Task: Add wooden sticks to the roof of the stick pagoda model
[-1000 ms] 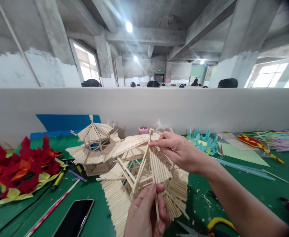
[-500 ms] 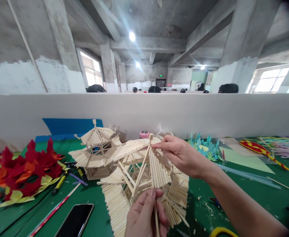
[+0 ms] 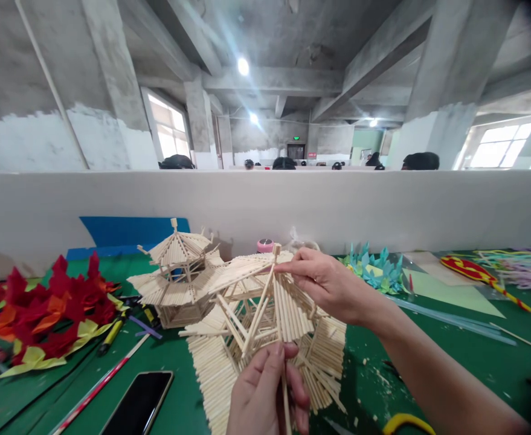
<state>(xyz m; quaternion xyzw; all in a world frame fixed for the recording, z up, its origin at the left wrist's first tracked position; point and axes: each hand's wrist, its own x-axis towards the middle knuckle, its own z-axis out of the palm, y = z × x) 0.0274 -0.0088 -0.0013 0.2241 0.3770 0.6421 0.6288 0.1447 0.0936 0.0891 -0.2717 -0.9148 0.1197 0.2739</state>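
A pavilion model of thin wooden sticks (image 3: pixel 220 374) stands in front of me, its upper roof partly covered and partly bare frame. My left hand (image 3: pixel 267 386) pinches a long wooden stick (image 3: pixel 286 399) between thumb and fingers at the front of the model. That stick runs up along the roof's edge toward the peak. At the peak, my right hand (image 3: pixel 322 278) reaches in from the right, its index fingertip touching the sticks just below the top knob (image 3: pixel 276 249). Its other fingers are curled; the palm side is hidden.
A second stick pavilion (image 3: pixel 179 272) stands behind left. Red and yellow paper pieces (image 3: pixel 52 308), a glue-stick-like rod (image 3: pixel 106 377) and a phone (image 3: pixel 141 402) lie left. Blue folded paper (image 3: pixel 376 269), clear strips (image 3: pixel 455 320) and a yellow handle (image 3: pixel 408 423) are right. A white partition (image 3: pixel 265 205) stands behind.
My right index fingertip has shifted very slightly left at the peak. My left hand keeps its pinch on the stick, a touch higher in view.
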